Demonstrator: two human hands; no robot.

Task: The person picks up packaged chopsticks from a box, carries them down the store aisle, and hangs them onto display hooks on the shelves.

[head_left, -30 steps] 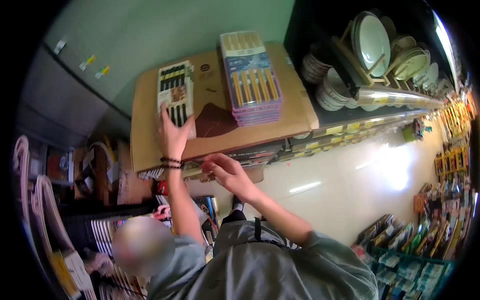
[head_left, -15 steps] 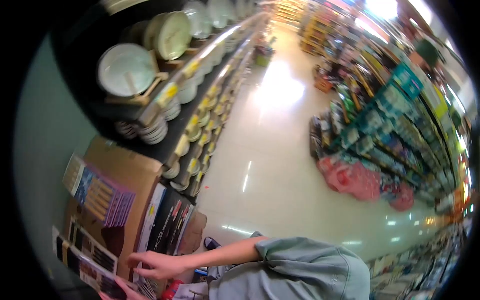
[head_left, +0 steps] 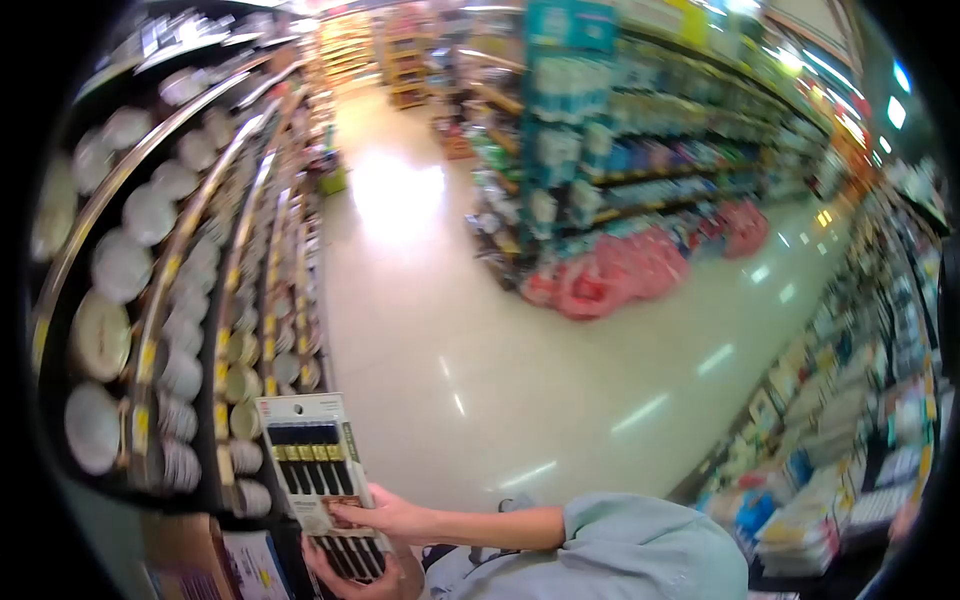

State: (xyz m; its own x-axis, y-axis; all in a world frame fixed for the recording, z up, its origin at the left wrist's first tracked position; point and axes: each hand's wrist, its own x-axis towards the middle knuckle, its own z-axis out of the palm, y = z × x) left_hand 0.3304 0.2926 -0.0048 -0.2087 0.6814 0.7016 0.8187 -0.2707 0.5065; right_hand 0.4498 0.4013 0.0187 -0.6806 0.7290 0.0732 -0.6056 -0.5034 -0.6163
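A flat white package of black chopsticks with gold bands (head_left: 312, 460) is held upright in front of my body, low and left of centre. My left hand (head_left: 365, 578) grips its lower end, with fingers along the bottom and left edge. My right hand (head_left: 395, 515) is at the package's right side, its thumb and fingers closed on the middle, over the printed label. Both hands touch the package.
Shelves of plates and bowls (head_left: 122, 265) run along the left. A cardboard box (head_left: 185, 545) is at the lower left. Pink plastic bags (head_left: 620, 272) lie on the floor (head_left: 480, 380) beside a teal display rack (head_left: 545, 130). Stacked goods (head_left: 800, 520) line the right.
The view has swung right, from the cardboard-topped stack to the aisle. My left hand has lifted one chopstick package off the cardboard, and my right hand has come onto it.
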